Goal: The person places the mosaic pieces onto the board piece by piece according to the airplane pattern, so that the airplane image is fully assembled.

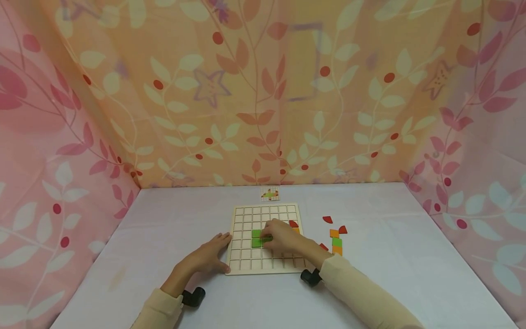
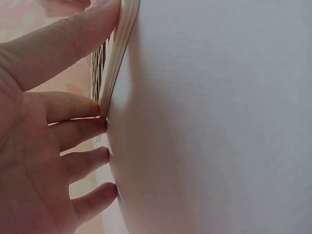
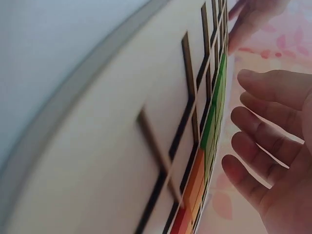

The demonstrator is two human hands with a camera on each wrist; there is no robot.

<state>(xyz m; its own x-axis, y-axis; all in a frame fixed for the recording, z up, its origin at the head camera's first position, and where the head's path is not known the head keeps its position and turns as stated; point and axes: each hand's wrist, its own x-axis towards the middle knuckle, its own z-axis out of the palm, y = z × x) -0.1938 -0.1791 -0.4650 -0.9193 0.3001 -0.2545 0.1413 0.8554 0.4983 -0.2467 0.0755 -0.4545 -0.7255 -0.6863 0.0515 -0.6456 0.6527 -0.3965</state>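
A wooden board (image 1: 242, 265) with a square grid lies on the table. Several green square tiles (image 1: 256, 243) sit in cells near its middle, partly covered by my right hand (image 1: 283, 237). That hand hovers over the board; in the right wrist view its loosely bent fingers (image 3: 258, 124) stand apart from the surface, with nothing seen between them. An orange tile (image 1: 296, 230) and a red quarter-round tile (image 1: 293, 224) lie on the board's right side. My left hand (image 1: 207, 253) touches the left edge, its thumb (image 2: 73, 44) and index fingertip against the rim.
Right of the board lie loose pieces: red quarter-rounds (image 1: 327, 220), orange squares (image 1: 334, 233) and a green square (image 1: 337, 242). A small pattern card (image 1: 270, 194) rests behind the board. Patterned cloth (image 1: 263, 91) encloses the white table (image 1: 164, 219) at the back and sides.
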